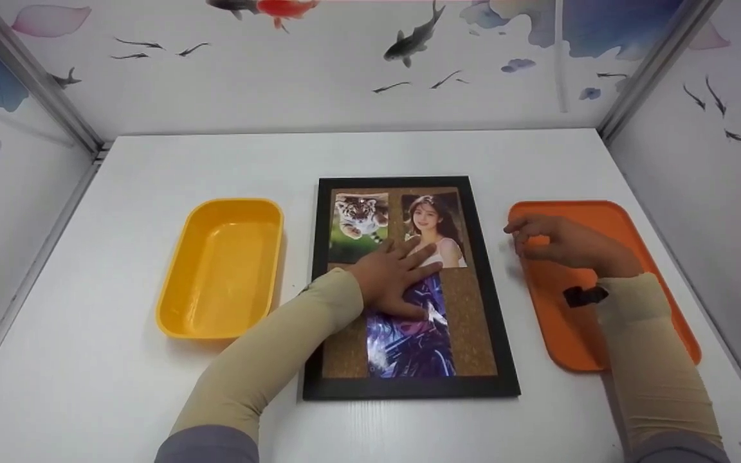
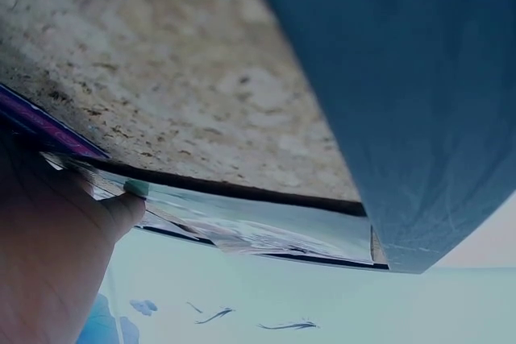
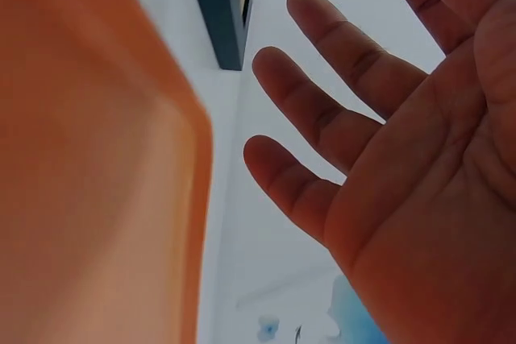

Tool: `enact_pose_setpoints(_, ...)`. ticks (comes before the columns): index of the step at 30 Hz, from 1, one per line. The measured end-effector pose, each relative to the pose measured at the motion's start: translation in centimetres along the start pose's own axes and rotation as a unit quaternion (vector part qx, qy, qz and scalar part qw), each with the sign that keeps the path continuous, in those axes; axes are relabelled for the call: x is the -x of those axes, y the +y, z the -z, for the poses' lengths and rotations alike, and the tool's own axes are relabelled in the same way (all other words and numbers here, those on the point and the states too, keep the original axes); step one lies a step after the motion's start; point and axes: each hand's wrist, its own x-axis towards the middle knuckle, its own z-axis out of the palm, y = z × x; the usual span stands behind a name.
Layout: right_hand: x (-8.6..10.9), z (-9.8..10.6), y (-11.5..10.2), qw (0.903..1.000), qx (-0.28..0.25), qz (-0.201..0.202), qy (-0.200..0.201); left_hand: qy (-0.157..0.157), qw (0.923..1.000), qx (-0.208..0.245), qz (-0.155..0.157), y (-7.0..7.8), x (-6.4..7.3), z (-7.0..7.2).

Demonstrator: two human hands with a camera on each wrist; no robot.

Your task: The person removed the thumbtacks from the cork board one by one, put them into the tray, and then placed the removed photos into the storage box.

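Observation:
A cork board (image 1: pixel 472 321) in a black frame lies flat on the white table. My left hand (image 1: pixel 391 280) rests on it with fingers spread, covering part of a glossy blue-purple picture (image 1: pixel 409 354). Its fingertips reach the lower edges of a tiger cub photo (image 1: pixel 359 215) and a portrait photo (image 1: pixel 433 222) of a person. The left wrist view shows bare cork (image 2: pixel 185 54) beside that hand (image 2: pixel 52 239). My right hand (image 1: pixel 560 241) hovers over an orange tray (image 1: pixel 567 350), fingers loosely bent. Nothing shows in its palm in the right wrist view.
A deep yellow tray (image 1: pixel 216 276) stands left of the board. The board sits between the two trays. White panels (image 1: pixel 319 90) printed with fish and lotus leaves enclose the table at the back and sides. A small black object (image 1: pixel 584 296) is at the right wrist.

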Motion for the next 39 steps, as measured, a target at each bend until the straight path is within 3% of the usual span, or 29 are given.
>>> enact_pose_setpoints(8,2.2,0.6,1.3,0.9995,-0.022,-0.022,0.003,0.005,0.9999,0.010,-0.001,-0.2,-0.1,-0.2)
enact_pose_setpoints(23,5.5,1.2,3.7,0.9923,-0.038,-0.117,0.015,0.008,0.9999,-0.006,-0.006,0.1,0.4,0.3)
enact_pose_setpoints(32,7.7,1.5,4.7,0.9903,-0.069,-0.118,0.027,0.005,1.0000,-0.004,-0.001,0.0,0.3,0.2)
enact_pose_setpoints(39,8.2,1.6,4.9,0.9852,-0.080,-0.151,0.014,0.000,1.0000,0.003,0.000,0.0,-0.1,0.0)
